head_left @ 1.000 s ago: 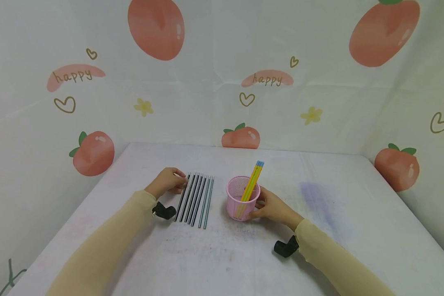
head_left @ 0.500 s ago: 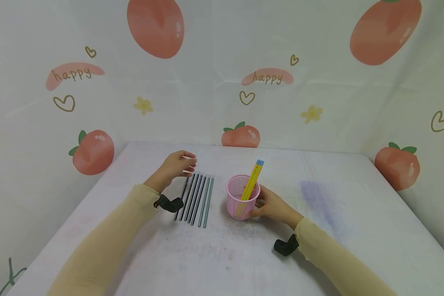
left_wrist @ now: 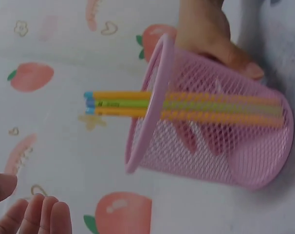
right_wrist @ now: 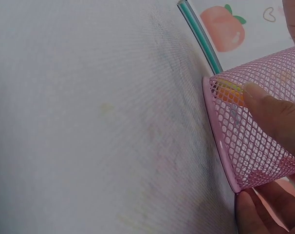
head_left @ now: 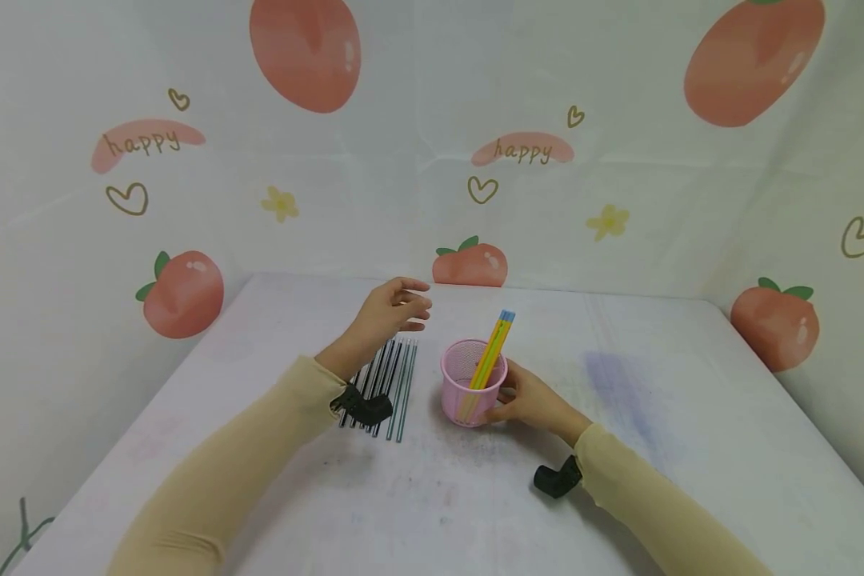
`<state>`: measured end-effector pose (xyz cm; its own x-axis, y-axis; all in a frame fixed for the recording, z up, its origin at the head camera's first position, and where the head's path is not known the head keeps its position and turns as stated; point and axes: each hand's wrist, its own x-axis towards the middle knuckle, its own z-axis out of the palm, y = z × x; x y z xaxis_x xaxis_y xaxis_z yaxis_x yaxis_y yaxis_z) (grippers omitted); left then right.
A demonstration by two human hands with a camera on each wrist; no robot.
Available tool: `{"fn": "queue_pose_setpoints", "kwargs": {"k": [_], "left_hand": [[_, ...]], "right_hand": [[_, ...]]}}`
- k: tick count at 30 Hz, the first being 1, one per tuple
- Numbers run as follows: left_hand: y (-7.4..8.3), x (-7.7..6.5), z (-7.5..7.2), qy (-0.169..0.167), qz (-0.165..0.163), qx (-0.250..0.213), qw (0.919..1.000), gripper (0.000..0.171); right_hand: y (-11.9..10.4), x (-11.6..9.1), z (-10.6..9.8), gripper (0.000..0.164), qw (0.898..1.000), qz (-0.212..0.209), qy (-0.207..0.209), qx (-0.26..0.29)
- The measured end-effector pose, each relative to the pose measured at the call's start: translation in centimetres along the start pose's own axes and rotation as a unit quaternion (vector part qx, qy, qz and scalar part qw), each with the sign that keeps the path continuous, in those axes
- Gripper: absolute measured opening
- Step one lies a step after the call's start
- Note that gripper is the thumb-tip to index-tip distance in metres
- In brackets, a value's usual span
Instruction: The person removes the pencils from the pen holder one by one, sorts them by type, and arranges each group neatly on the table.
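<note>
A pink mesh pencil cup (head_left: 464, 404) stands upright on the table, and my right hand (head_left: 536, 402) grips its right side, thumb in front and fingers behind. Yellow and yellow-green pencils (left_wrist: 120, 103) with blue ends lean inside the cup. My left hand (head_left: 396, 308) hovers in the air behind and left of the cup, fingers loosely extended and nothing in them. Below its wrist lies a row of dark pencils (head_left: 384, 380) and teal pencils (head_left: 405, 392), partly hidden by the left wrist and its black camera mount.
The white table (head_left: 432, 512) has a bluish smudge on its right part. A white curtain (head_left: 403, 224) printed with peaches and hearts hangs at the back and sides. Black camera mounts (head_left: 557, 480) sit on both wrists.
My left hand has risen from the left end of the pencil row and moved right and away, towards the cup. The right hand and the cup have stayed in place.
</note>
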<state>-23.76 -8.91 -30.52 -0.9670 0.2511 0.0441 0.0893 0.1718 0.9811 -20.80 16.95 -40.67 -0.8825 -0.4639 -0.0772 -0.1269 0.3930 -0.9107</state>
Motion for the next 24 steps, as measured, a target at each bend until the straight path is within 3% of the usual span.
{"fn": "queue_pose_setpoints", "kwargs": {"k": [8, 18, 24], "left_hand": [[0.2, -0.3, 2.9, -0.044, 0.031, 0.017, 0.9984, 0.034], [-0.5, -0.3, 5.6, -0.092, 0.007, 0.060, 0.9939, 0.034], [-0.4, 0.1, 6.6, -0.092, -0.007, 0.121, 0.9884, 0.034]], "right_hand": [[0.0, 0.0, -0.1, 0.091, 1.000, -0.002, 0.001, -0.002], [0.2, -0.1, -0.2, 0.088, 1.000, -0.012, -0.002, -0.006], [0.3, -0.1, -0.3, 0.088, 0.999, -0.035, -0.010, -0.017]]}}
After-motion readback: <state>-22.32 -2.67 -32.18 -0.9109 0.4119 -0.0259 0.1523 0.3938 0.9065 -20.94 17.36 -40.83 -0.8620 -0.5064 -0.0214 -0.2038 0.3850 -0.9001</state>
